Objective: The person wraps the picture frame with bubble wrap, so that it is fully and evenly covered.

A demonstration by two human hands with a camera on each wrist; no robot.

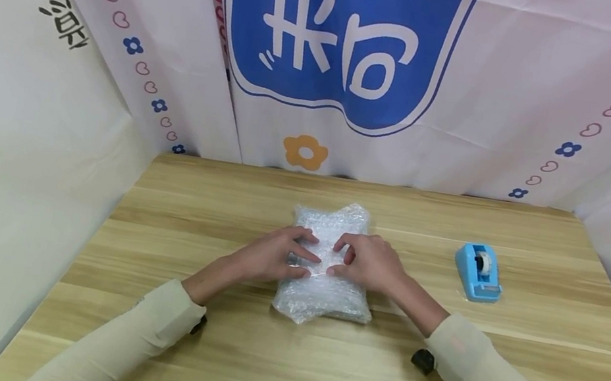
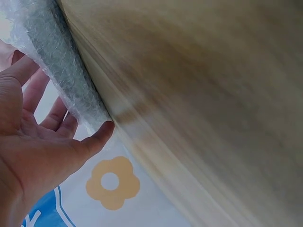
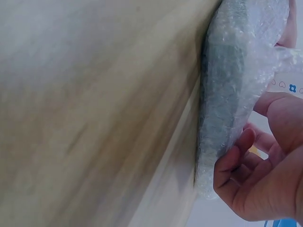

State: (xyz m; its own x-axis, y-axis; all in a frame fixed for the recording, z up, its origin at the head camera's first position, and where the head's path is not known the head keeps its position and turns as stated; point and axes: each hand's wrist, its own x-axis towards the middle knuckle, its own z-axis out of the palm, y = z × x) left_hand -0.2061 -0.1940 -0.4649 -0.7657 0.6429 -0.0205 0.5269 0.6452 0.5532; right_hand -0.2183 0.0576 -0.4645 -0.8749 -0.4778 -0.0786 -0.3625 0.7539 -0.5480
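A flat rectangular package in clear bubble wrap (image 1: 324, 300) lies on the table, its wrap sticking out loosely at the corners. From the left, my left hand (image 1: 274, 255) rests its spread fingertips on the package's top. My right hand (image 1: 377, 265) touches the top from the other side, index finger and thumb bent toward the middle. In the left wrist view the left thumb (image 2: 99, 135) reaches along the package's edge. The right wrist view shows the right hand's lower fingers (image 3: 232, 170) curled loosely against the wrap (image 3: 227, 80). What lies under the right fingertips is unclear.
A light blue tape dispenser (image 1: 466, 276) with a roll stands on the wooden table (image 1: 209, 195), right of the package. Printed cloth (image 1: 467, 156) hangs behind the table's far edge, with white sheeting at both sides.
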